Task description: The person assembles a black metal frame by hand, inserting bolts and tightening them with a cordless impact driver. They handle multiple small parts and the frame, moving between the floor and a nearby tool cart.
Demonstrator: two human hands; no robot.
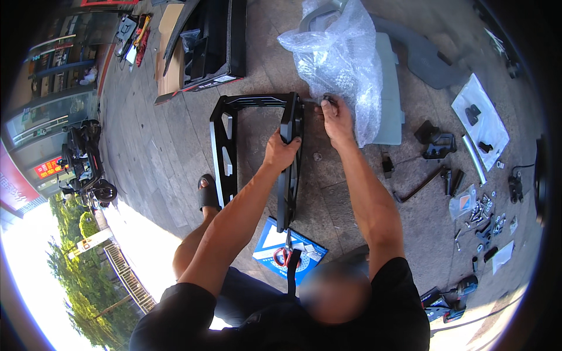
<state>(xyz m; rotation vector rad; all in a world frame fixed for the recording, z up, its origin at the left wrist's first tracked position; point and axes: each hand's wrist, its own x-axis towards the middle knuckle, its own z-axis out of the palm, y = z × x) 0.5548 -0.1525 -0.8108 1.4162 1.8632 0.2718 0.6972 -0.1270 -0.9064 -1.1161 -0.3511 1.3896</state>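
Left hand [281,151] wraps the black metal U-shaped frame [257,146], standing on the stone pavement [175,146]. Right hand [335,117] pinches a small fastener [325,100] at its corner; a slip could drop it or tip the frame.

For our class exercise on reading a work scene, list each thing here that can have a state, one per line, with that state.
Black frame: upright on the pavement, steadied by a grip on its right bar.
Left hand: closed around the frame's bar.
Right hand: pinching a small part at the frame's top corner.
Bubble wrap: crumpled, loose.
Cardboard box: open.
Red-handled scissors: lying on a blue booklet.
Screws: scattered loose.
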